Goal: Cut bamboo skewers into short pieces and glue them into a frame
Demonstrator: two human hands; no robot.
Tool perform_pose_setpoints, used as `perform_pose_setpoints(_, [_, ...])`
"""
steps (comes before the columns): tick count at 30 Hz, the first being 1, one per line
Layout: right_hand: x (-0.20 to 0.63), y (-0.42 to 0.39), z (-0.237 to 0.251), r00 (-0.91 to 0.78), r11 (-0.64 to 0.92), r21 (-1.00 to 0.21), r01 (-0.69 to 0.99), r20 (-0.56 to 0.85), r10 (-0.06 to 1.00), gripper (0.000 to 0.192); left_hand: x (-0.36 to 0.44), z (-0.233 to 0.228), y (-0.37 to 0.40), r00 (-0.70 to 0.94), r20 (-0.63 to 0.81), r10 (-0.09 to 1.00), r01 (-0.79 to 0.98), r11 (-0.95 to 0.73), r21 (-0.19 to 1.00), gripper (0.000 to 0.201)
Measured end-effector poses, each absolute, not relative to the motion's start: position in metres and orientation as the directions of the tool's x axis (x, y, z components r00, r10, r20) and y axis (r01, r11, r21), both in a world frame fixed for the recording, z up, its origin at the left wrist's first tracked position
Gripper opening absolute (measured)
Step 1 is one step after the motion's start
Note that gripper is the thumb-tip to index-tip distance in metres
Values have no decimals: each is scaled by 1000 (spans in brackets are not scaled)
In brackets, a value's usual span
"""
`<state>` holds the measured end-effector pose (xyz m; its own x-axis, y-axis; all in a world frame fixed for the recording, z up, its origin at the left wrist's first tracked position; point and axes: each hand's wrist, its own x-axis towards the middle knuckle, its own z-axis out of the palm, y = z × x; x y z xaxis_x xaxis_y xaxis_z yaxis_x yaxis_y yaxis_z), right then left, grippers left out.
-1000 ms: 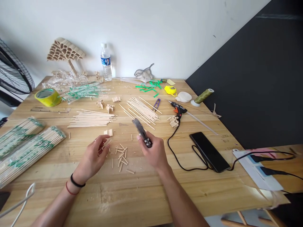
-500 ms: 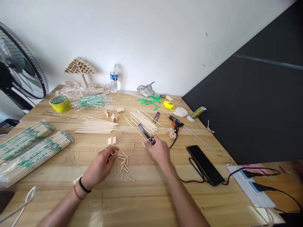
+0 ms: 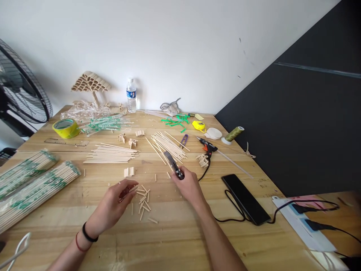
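Pointing forward and to the left, the dark hand tool [image 3: 174, 166] sits in the right hand [image 3: 187, 186], whose fingers are closed around its handle end. Its head lies by the near edge of the loose long sticks [image 3: 170, 145]; contact with them cannot be confirmed. These sticks lie just beyond the right hand, slightly to its left, their long axes slanting from far left to near right, broadly in line with the tool. The right hand is the nearer of the two. The left hand [image 3: 111, 201] pinches short stick pieces [image 3: 132, 191] between thumb and fingers; the count cannot be made out. Just right of its fingertips, between the hands, scattered pieces [image 3: 144, 203] lie at mixed angles on the desk [image 3: 169, 244]. The desk has a pale wood-grain surface, with small debris near the hands. A second sheaf of sticks [image 3: 111, 153] lies beyond the left hand, its axes running sideways. To the right are a glue gun [image 3: 208, 146] and a phone [image 3: 246, 199]. A white wall [image 3: 169, 49] stands behind, a dark panel [image 3: 316, 135] at right, and a fan [image 3: 17, 88] at far left.
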<state>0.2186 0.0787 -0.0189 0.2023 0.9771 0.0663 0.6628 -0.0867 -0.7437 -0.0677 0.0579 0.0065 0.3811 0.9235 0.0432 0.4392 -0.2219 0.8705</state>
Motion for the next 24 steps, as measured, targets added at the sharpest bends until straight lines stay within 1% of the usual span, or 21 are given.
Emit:
perform_pose_setpoints(3, [214,71,-10,120,-26,-832,554,49,992,28,-70,5,60,343,0,939,423,-154,893,35])
perform_pose_setpoints(5, [211,67,-5,53,-5,-875,484,24,998,31,-73,5,62,295,-14,955,377,-102,921,39])
perform_pose_setpoints(9, [209,64,0,-105,-17,-966,256,-45,993,31,-82,8,68,156,-43,987,268,-1,964,49])
perform_pose_setpoints(11, [212,63,-1,-175,-36,-986,165,-65,982,30,-86,11,71,74,-64,995,203,48,978,53])
perform_pose_setpoints(14, [216,64,-4,-204,-66,-990,125,-90,975,32,-89,15,73,-35,-88,995,116,92,989,58])
perform_pose_setpoints(16, [219,64,-7,-191,-76,-991,111,-96,977,33,-89,17,73,-25,-102,994,113,104,988,55])
perform_pose_setpoints(20, [220,65,-9,-148,-62,-995,80,-74,986,33,-88,17,70,75,-117,990,162,104,981,48])
perform_pose_setpoints(24, [218,68,-8,-17,-49,-997,-59,-48,999,33,-82,14,66,162,-101,982,200,68,977,47])
